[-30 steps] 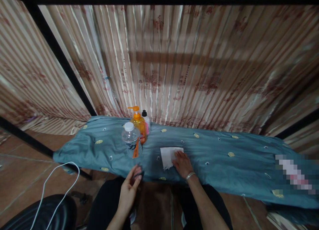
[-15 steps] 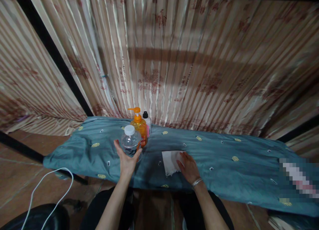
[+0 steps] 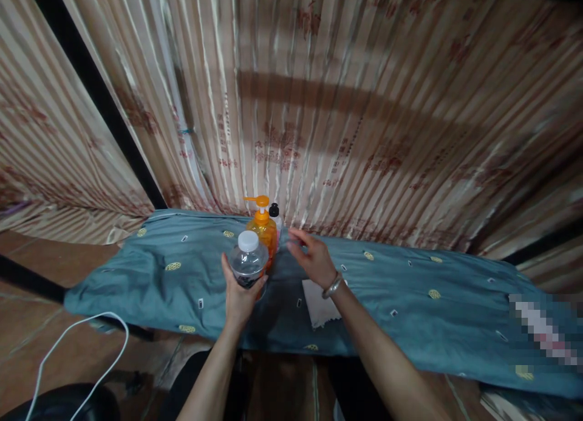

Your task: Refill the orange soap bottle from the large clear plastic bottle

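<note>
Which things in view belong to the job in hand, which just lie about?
In the job:
Clear bottle, left grip around it
Probably: black-capped bottle, near right grip; pump bottle; white cloth

Apparently lying about:
White cable, lower left
Pixelated item, far right

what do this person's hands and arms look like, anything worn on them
The left hand and right hand are gloveless, and no sleeves are visible. A silvery bracelet circles the right wrist; none shows on the left.
</note>
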`<action>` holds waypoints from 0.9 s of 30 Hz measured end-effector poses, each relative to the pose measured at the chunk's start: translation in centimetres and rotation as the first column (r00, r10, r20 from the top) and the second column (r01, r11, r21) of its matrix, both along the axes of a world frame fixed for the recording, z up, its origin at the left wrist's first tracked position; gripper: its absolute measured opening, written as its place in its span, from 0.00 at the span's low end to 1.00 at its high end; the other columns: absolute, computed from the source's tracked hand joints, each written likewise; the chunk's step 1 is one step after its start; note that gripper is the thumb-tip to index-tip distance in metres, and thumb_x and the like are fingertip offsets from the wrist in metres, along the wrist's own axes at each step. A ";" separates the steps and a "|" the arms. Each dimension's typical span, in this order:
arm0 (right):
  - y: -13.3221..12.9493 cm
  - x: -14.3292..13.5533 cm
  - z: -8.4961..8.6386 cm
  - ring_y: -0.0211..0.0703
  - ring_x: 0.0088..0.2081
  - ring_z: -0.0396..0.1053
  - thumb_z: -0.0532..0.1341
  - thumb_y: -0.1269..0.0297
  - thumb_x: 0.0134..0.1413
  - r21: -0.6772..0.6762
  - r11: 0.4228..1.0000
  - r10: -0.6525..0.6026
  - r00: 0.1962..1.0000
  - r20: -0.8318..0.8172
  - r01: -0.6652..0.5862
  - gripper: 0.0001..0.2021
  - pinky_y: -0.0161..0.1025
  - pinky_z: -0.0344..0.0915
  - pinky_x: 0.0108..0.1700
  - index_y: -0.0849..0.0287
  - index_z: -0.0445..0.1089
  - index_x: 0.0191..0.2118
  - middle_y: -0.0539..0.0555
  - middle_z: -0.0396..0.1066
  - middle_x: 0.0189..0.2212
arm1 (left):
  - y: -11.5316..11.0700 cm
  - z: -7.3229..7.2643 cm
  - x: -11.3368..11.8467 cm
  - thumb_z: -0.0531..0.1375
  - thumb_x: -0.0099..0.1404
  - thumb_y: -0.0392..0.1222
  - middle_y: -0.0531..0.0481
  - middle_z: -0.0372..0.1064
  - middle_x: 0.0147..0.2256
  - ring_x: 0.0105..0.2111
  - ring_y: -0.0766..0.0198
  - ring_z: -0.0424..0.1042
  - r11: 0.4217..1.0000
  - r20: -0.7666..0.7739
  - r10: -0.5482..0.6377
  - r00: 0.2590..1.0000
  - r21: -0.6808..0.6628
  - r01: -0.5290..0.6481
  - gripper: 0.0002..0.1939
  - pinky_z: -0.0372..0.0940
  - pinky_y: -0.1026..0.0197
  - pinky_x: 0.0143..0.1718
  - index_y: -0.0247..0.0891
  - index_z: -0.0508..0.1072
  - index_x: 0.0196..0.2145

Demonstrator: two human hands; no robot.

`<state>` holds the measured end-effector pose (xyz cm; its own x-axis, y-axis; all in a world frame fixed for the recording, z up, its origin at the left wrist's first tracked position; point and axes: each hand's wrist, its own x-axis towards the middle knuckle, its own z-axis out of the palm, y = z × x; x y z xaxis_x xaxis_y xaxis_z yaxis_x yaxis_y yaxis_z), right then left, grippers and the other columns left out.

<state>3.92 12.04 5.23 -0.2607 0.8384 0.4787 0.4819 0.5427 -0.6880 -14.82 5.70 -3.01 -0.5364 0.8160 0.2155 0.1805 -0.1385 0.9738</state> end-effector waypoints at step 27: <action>4.8 -7.0 3.7 0.49 0.49 0.75 0.70 0.56 0.57 0.071 0.997 -0.012 0.993 0.113 0.004 0.19 0.45 0.68 0.56 0.58 0.75 0.50 0.56 0.79 0.46 | 0.0 -0.7 0.1 0.73 0.47 0.49 0.30 0.53 0.70 0.68 0.46 0.59 1.000 0.003 -0.025 1.000 -0.013 0.025 0.65 0.55 0.47 0.67 0.36 0.41 0.73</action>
<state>-3.08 16.80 8.97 -0.3102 0.8057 0.5046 0.5594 0.5839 -0.5884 -14.68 5.67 -3.71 -0.5166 0.8318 0.2033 0.1745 -0.1302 0.9760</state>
